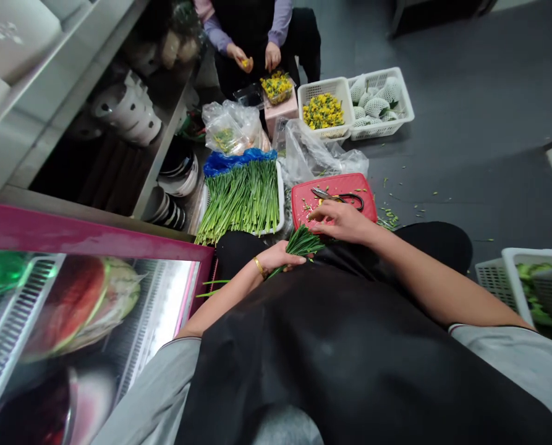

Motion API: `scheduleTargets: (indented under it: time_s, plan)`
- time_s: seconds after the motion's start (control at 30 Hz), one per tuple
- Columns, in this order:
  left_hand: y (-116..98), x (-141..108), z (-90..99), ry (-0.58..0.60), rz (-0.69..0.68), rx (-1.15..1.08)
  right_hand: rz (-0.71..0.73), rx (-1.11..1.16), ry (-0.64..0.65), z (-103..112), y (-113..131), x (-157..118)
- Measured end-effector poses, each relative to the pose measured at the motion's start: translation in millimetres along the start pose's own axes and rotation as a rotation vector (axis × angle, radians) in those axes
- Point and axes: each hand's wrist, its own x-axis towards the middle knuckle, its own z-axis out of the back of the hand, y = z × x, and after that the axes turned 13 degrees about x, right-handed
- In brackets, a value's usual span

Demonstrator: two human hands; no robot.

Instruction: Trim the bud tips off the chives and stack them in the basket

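Note:
A bunch of green chives (303, 242) is gripped in my left hand (282, 256), low in front of my apron, its dark green ends pointing right. Some long stems stick out behind my left wrist. My right hand (340, 222) is over the near edge of a red plastic board (298, 207), fingers bent but apart, with nothing visible between them. Just beyond those fingers, a pair of scissors (338, 196) with dark handles lies on the board among small green scraps. Left of the board, a white basket (281, 204) lined with blue plastic holds many long chives (243, 198).
Another person's hands (272, 57) handle yellow flowers over a clear box (278, 89). White baskets hold yellow flowers (323, 112) and net-wrapped produce (377, 99). Plastic bags (303, 148) lie between. Bowls (164, 207) and a pink-edged display fridge (164, 232) stand left; a basket of greens (507, 272) right.

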Motion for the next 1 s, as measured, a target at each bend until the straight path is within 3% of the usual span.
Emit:
scheduleTargets:
  time_s: [0.2,0.33,0.43,0.5,0.57,0.67,0.73,0.83,0.9,1.0]
  plan:
    - [2.2,0.8,-2.0,-0.003,0.013,0.037,0.058,-0.292,0.145,-12.2,16.4,8.9]
    - [6.9,4.2,-2.4,-0.033,0.017,0.042,0.011,-0.543,0.228,-13.4,24.9,6.8]
    - [8.8,4.6,-0.1,-0.047,0.017,0.027,-0.008,-0.585,0.255,-15.1,24.7,6.1]
    - [7.0,1.6,3.0,-0.025,0.015,0.024,0.055,-0.503,0.268,-15.7,23.5,6.7]
    - [0.6,-4.2,6.7,0.014,0.001,0.036,0.12,-0.301,0.195,-17.8,25.0,9.2]
    - [-20.0,-16.1,13.4,0.034,-0.074,0.062,0.063,0.221,-0.138,-25.9,34.3,20.6]
    - [-39.6,-24.5,18.6,-0.027,-0.146,0.076,-0.032,0.619,-0.363,-30.7,42.8,34.0]
    - [-70.8,-36.5,27.7,-0.136,-0.237,0.128,-0.111,1.008,-0.541,-23.7,53.3,55.5]
    - [-88.4,-45.0,35.6,-0.125,-0.271,0.184,-0.141,1.008,-0.506,-6.4,57.4,62.2]
    - [-108.5,-60.3,55.1,-0.142,-0.303,0.242,-0.157,0.821,-0.247,26.6,59.9,50.1]
